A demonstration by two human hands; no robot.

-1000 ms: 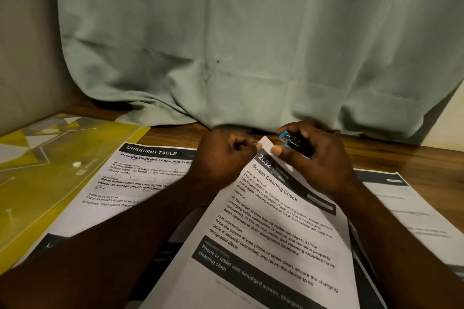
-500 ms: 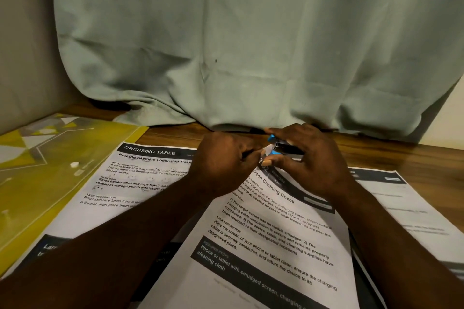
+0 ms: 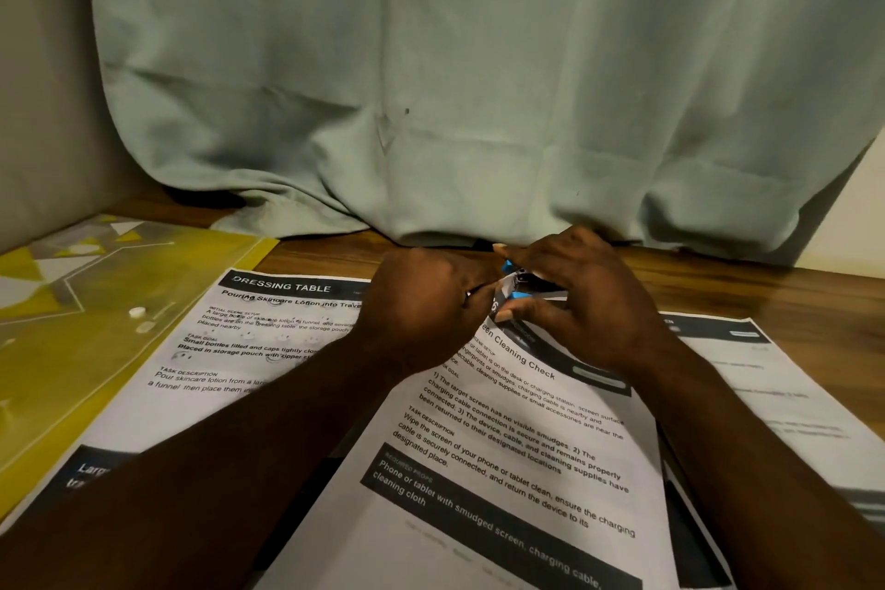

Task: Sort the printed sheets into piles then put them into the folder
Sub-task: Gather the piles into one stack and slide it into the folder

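A pale green cloth curtain (image 3: 479,86) hung behind the brown wooden bench (image 3: 776,292), its hem bunched on the wood just beyond both hands. At the far left lay a yellow translucent plastic folder (image 3: 96,302), and a white printed Dressing Table sheet (image 3: 268,340) lay against its near edge. Another white printed sheet (image 3: 776,378) lay at the right. The left forearm crossed over the Dressing Table sheet and hid its middle. On top, tilted, lay the white printed Screen Cleaning Check sheet (image 3: 503,470). Its far corner was lifted between the hands. The left hand (image 3: 421,302) had its fingers (image 3: 471,299) curled, pinching that corner. The right hand (image 3: 594,302) curled its fingers (image 3: 536,316) round a small blue and black clip-like tool (image 3: 519,283) set on the same corner; the hand hid most of the tool.
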